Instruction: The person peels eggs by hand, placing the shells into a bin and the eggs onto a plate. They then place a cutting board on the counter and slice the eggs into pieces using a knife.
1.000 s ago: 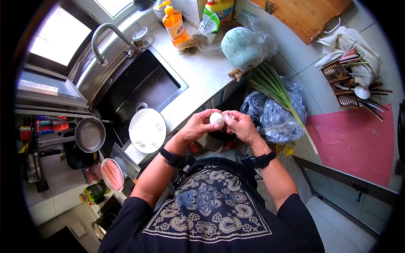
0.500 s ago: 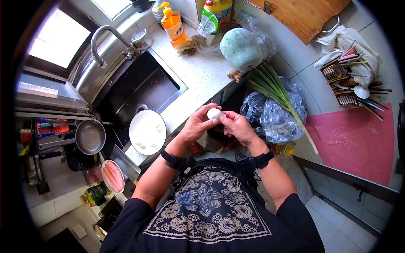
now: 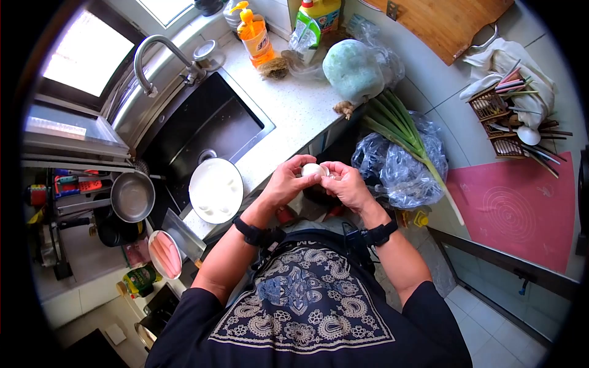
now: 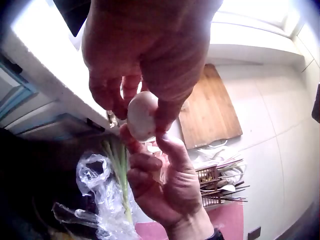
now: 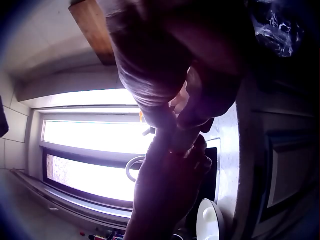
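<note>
Over the floor gap beside the counter, my left hand (image 3: 289, 180) holds a smooth white egg (image 3: 311, 169) between thumb and fingers. Close against it, my right hand (image 3: 348, 185) pinches at the egg's near end with thumb and forefinger. In the left wrist view, the egg (image 4: 141, 116) shows a bare rounded side, and white eggshell bits (image 4: 153, 147) lie among the right fingers. On the counter by the sink stands a white bowl (image 3: 199, 178), with several white egg-like rounds inside. The right wrist view is dark around the fingers.
A black sink (image 3: 211, 116) with a tap (image 3: 144, 61) lies to the left. On the counter's far side are a soap bottle (image 3: 254, 40), a pale green melon (image 3: 353, 70) and ginger (image 3: 343, 109). Green onions (image 3: 399, 126) lie over plastic bags (image 3: 405, 178) right of my hands.
The right fingers drew back slightly from the egg and have come up against it again. The left hand stays in place with the egg, tilting it a little. The bowl has not moved.
</note>
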A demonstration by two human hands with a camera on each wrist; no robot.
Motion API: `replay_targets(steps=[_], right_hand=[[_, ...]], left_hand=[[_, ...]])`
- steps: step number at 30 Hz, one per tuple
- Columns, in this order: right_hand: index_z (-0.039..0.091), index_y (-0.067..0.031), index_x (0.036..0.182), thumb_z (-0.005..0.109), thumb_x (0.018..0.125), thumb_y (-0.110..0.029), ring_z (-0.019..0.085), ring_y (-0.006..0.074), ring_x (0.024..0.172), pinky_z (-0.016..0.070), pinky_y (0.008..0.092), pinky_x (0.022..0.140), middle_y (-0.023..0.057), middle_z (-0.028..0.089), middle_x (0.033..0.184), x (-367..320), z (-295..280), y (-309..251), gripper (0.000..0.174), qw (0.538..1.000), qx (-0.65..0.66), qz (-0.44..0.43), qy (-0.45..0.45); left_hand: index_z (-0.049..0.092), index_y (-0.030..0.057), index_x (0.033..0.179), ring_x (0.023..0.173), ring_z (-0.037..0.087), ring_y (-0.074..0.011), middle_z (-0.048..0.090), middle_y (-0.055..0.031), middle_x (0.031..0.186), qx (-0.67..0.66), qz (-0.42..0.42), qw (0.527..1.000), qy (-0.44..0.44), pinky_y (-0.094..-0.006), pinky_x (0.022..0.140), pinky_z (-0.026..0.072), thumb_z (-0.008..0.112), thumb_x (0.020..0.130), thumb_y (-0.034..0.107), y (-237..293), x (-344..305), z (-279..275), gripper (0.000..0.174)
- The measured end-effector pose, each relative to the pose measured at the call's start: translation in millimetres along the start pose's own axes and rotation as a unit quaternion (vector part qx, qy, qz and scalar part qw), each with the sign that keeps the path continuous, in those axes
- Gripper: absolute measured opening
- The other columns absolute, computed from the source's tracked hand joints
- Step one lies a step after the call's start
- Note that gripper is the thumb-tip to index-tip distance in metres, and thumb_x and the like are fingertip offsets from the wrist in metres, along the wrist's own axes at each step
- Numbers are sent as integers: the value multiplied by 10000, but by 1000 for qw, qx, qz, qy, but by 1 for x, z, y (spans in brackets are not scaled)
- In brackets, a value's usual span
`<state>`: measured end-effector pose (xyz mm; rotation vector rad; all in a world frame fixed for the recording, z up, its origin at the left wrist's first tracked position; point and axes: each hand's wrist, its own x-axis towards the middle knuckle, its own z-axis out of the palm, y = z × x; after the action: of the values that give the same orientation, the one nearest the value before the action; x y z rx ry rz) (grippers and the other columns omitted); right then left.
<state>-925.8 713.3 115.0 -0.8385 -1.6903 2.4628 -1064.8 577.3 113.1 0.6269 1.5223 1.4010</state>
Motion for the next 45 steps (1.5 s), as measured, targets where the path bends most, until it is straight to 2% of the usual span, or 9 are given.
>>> replay_targets(steps=[7, 10, 16, 19, 22, 31, 34, 37, 45], right_hand=[[601, 4, 1148, 668, 862, -96, 540, 33, 668, 464, 188, 598, -11, 630, 887, 1, 1, -1, 310, 1000, -15, -1, 7], [612, -2, 1134, 646, 878, -126, 528, 34, 630, 448, 189, 569, -21, 616, 844, 5, -4, 6, 286, 1000, 1, 13, 16], [604, -33, 1166, 624, 923, -184, 517, 34, 615, 422, 184, 548, -26, 607, 833, 1, -7, 3, 287, 999, -19, 29, -8], [615, -36, 1157, 633, 937, -247, 516, 31, 613, 420, 182, 546, -26, 608, 825, -1, -7, -1, 306, 999, -33, 20, -33], [621, -30, 1157, 623, 948, -284, 525, 35, 621, 436, 186, 557, -17, 617, 829, -2, -7, 0, 329, 994, -105, 3, -34], [631, 8, 1136, 596, 956, -299, 554, 49, 602, 481, 203, 562, 11, 639, 822, -5, -9, 7, 358, 984, -166, -61, -10], [629, 8, 1138, 591, 955, -303, 557, 52, 593, 482, 202, 557, 13, 638, 814, -5, -9, 10, 363, 988, -140, -67, -6], [660, 7, 1085, 612, 930, -278, 568, 56, 573, 482, 210, 541, 16, 647, 768, -6, -7, 12, 328, 989, -124, -77, 12], [616, -3, 1139, 566, 964, -323, 539, 50, 579, 461, 197, 550, 4, 624, 790, 0, -15, 26, 369, 996, -55, -63, 6]], left_hand=[[562, -15, 1220, 926, 596, -127, 642, -64, 1016, 49, 0, 999, 19, -266, 825, 492, 725, 864, 172, 5, -3, 0, 434], [547, -7, 1234, 964, 585, -112, 637, -51, 1062, -35, 7, 999, -3, -263, 868, 468, 734, 870, 239, -2, -1, -3, 478], [555, -3, 1242, 945, 575, -102, 638, -39, 1059, -52, -23, 998, -1, -254, 837, 464, 725, 883, 252, 1, -4, -4, 472], [577, 0, 1229, 933, 572, -95, 642, -26, 1046, -59, -43, 997, -35, -250, 819, 463, 711, 896, 255, -2, -5, -8, 440], [594, 0, 1214, 926, 572, -92, 646, -17, 1037, -60, -29, 997, -46, -249, 816, 464, 700, 904, 247, 0, -7, -5, 410], [580, 0, 1227, 943, 583, -101, 644, -26, 1068, -60, -37, 996, -50, -255, 829, 470, 708, 892, 237, -7, -8, -3, 430], [560, -27, 1231, 974, 582, -114, 639, -49, 1084, -74, -43, 995, -54, -258, 884, 460, 695, 890, 176, -5, -9, -3, 419], [580, 5, 1223, 953, 587, -110, 644, -38, 1078, -73, -34, 995, -52, -258, 837, 473, 715, 882, 227, -5, -9, -1, 429], [563, 20, 1236, 1014, 599, -141, 637, -53, 1123, -99, -27, 993, -51, -278, 897, 477, 703, 880, 175, -10, -11, 0, 414]])
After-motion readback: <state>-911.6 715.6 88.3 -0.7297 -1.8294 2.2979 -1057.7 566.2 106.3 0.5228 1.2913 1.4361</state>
